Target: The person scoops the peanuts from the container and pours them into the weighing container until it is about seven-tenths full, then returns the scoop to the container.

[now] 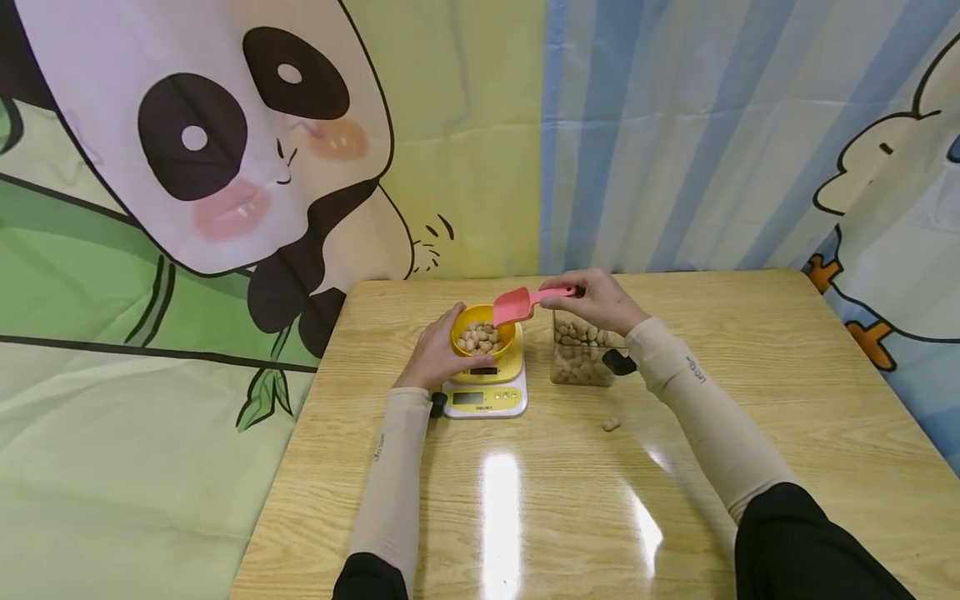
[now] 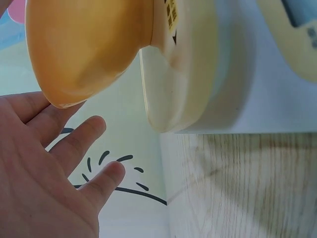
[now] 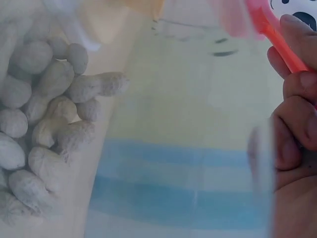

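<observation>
A yellow bowl (image 1: pixel 467 317) with peanuts (image 1: pixel 478 338) in it stands on a yellow-and-white kitchen scale (image 1: pixel 487 402). My left hand (image 1: pixel 437 353) holds the bowl from its left side, thumb at the front and fingers behind. In the left wrist view the fingertips touch the orange-looking bowl (image 2: pixel 89 49). My right hand (image 1: pixel 600 300) grips the handle of a pink scoop (image 1: pixel 513 307), whose pan tilts over the bowl's right rim. The right wrist view shows the fingers curled round the handle (image 3: pixel 285 47). Whether anything lies in the pan is hidden.
A clear box (image 1: pixel 557 371) of peanuts stands right of the scale, under my right wrist. One loose peanut (image 1: pixel 611 424) lies on the wooden table (image 1: pixel 360 500) in front of the box. A printed curtain (image 1: pixel 465 167) hangs behind the table.
</observation>
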A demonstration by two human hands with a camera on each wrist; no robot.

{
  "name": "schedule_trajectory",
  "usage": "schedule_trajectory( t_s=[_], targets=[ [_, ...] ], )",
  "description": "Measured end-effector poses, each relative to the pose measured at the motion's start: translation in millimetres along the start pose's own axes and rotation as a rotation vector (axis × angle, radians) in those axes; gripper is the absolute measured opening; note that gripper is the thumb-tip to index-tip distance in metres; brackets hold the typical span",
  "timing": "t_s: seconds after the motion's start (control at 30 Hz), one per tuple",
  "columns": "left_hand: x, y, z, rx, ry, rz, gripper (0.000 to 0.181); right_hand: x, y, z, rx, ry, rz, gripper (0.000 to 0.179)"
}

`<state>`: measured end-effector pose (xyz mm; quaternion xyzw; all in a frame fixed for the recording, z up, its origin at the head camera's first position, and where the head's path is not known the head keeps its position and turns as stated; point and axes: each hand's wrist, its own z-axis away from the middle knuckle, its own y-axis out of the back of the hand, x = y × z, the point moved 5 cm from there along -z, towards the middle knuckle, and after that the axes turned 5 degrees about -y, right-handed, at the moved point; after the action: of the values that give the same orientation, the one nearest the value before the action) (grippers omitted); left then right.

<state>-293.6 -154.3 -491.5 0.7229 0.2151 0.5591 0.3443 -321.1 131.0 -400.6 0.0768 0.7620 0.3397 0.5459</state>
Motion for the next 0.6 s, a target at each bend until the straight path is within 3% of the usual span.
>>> schedule_trajectory(
  t_s=[0.43, 0.6],
  targets=[
    [1.9, -0.5, -1.4, -0.012, 0.01, -0.024, 0.121, 19, 45, 21.7, 0.089, -0.098, -0.057, 0.036],
    [1.2, -0.8, -0.3, -0.009, 0.013, -0.021, 0.122, 26, 66, 33.9, 0.116, -0.111, -0.033, 0.038]
  ],
)
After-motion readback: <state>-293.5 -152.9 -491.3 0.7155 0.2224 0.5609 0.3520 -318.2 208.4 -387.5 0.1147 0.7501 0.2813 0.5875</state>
